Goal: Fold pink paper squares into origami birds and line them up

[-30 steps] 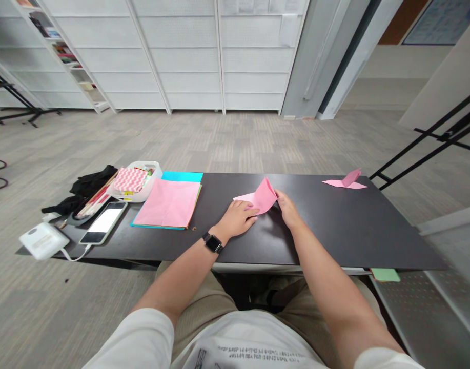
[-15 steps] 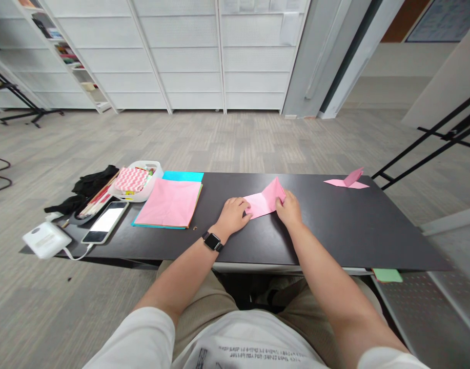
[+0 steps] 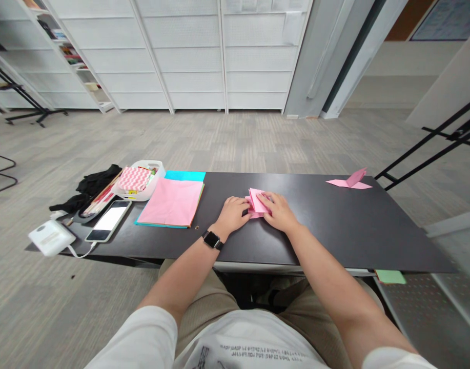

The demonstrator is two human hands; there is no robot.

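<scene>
A piece of pink origami paper [image 3: 257,201] lies on the dark table between my hands, its right part folded over to the left. My left hand [image 3: 233,212], with a watch on its wrist, grips the paper's left edge between thumb and fingers. My right hand [image 3: 278,210] holds the folded-over part, fingers on top and thumb near the lower edge. The hands cover both ends of the paper. At the table's far right sits a folded pink paper figure [image 3: 353,179] with one raised flap.
Left of my hands lies a stack of coloured paper [image 3: 172,204], pink on top. Further left are a white basket [image 3: 155,180], a phone [image 3: 108,221], a dark pencil tray [image 3: 84,218], black cloth [image 3: 98,179] and a white charger [image 3: 52,237]. Green paper [image 3: 390,277] pokes out below the table's front edge.
My right hand has moved left, folding the raised right part of the pink paper over toward my left hand. My left hand stays at the left edge.
</scene>
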